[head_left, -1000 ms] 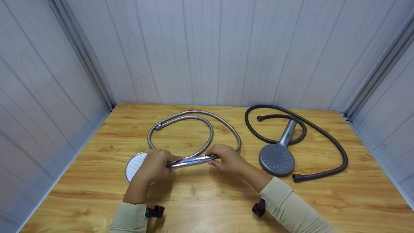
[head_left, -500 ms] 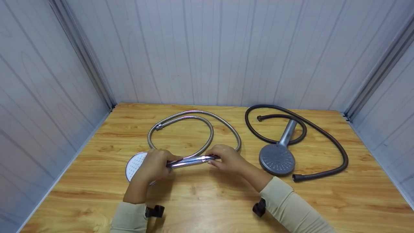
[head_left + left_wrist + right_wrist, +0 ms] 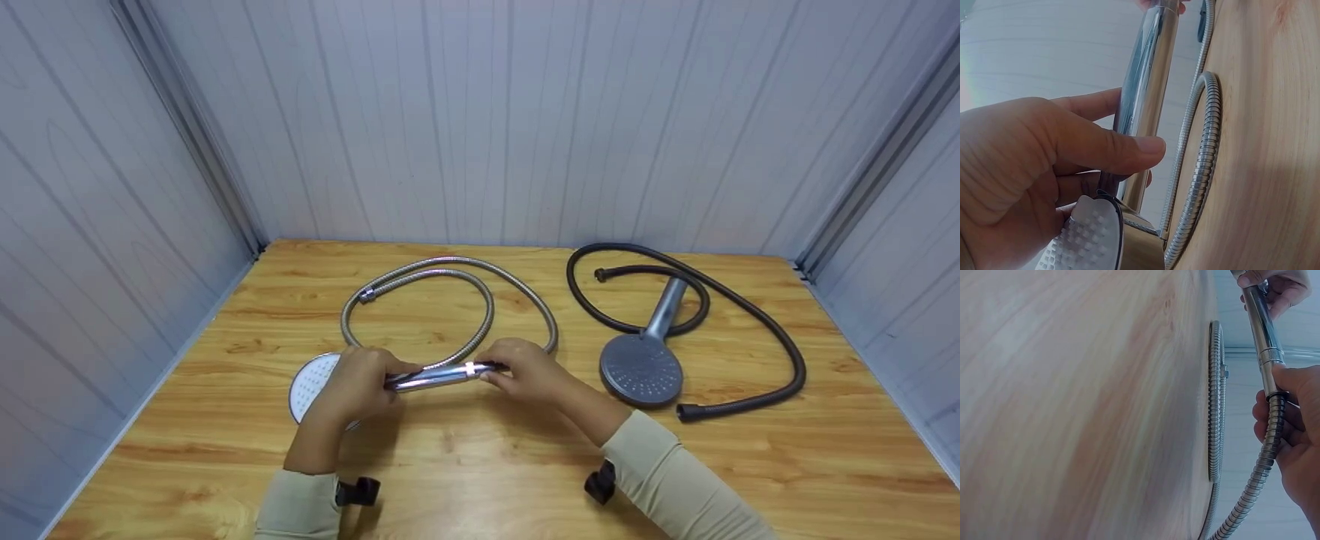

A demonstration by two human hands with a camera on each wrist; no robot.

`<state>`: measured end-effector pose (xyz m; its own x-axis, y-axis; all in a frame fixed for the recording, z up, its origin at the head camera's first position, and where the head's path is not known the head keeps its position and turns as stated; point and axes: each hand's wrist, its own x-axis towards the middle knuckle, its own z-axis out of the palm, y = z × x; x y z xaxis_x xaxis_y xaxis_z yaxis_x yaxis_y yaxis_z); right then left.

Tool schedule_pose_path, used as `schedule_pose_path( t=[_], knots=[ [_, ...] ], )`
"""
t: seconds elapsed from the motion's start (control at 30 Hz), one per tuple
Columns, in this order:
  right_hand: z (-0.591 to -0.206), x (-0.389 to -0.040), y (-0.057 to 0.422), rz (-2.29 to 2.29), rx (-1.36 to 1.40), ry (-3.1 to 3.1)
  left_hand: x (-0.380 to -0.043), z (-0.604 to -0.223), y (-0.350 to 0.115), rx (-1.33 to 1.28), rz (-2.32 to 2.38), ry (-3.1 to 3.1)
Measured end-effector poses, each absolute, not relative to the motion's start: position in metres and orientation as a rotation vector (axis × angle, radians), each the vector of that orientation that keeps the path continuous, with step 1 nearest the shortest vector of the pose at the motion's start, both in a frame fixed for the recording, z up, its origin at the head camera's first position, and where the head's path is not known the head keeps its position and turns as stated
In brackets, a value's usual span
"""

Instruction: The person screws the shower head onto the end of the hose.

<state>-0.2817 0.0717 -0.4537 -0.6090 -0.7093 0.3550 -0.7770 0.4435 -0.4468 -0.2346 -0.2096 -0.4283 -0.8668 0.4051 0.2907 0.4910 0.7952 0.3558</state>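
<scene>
My left hand point(image 3: 360, 386) grips the chrome handle point(image 3: 1154, 84) of a shower head near its neck, thumb across the front. The white nozzle face point(image 3: 311, 382) shows at the left, partly hidden behind this hand. At the handle's other end, my right hand point(image 3: 529, 371) pinches the chrome connector point(image 3: 1269, 379) of a flexible metal shower hose point(image 3: 1261, 467). In the right wrist view, connector and handle sit end to end in one line, and the hose bends down from my fingers. Its silver coil point(image 3: 450, 259) lies on the table behind both hands, with a loose end nut point(image 3: 367, 294).
To the right lies a grey shower head point(image 3: 641, 367), its handle under a loop of dark hose point(image 3: 799, 367). The wooden table point(image 3: 465, 480) is enclosed by pale panel walls point(image 3: 480, 127) at the back and sides. Black wrist mounts point(image 3: 358, 491) hang beneath both forearms.
Both hands keep their places and grips. Only the bright reflection on the chrome collar beside the right fingers has altered, and the head view has shifted very slightly.
</scene>
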Motion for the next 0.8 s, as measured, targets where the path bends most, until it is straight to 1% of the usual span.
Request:
schedule_pose_path(
  t=[0.27,0.5,0.8],
  knots=[
    [-0.4522,-0.2806,0.0705,0.822,1.336,-2.555,-0.2337,-0.4278,-0.2092,-0.683,-0.625,-2.804],
    [-0.454,-0.28,0.0698,0.947,1.362,-2.385,-0.2337,-0.4283,-0.2096,-0.679,-0.618,-2.789],
    [-0.4553,-0.2805,0.0678,0.865,1.348,-2.336,-0.234,-0.4294,-0.2106,-0.706,-0.595,-2.73]
  ],
)
